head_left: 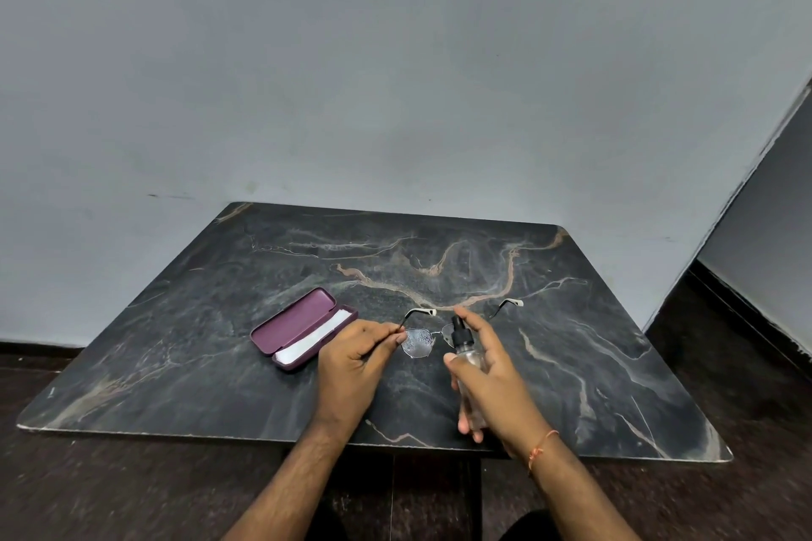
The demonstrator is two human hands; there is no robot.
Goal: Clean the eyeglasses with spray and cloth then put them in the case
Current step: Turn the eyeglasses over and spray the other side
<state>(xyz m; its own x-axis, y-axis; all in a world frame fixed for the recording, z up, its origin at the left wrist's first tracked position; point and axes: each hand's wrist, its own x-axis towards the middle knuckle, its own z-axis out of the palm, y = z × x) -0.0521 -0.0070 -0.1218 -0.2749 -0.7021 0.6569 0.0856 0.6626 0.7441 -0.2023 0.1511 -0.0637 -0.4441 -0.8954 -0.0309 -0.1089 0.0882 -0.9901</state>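
Note:
My left hand (358, 358) pinches the thin-framed eyeglasses (418, 342) at the left hinge, temples open and pointing away from me. The left lens is speckled with droplets. My right hand (487, 378) grips a clear spray bottle (466, 358) with a black nozzle, forefinger on top of the pump, nozzle right by the lenses. The bottle and hand hide most of the right lens. A purple eyeglass case (293, 323) lies open to the left, with a white cloth (314, 338) lying in it.
Everything sits on a dark marble-patterned table (571, 365) pushed against a grey wall. The table's near edge runs just under my wrists. Dark floor lies around it, and a wall corner juts in at the right.

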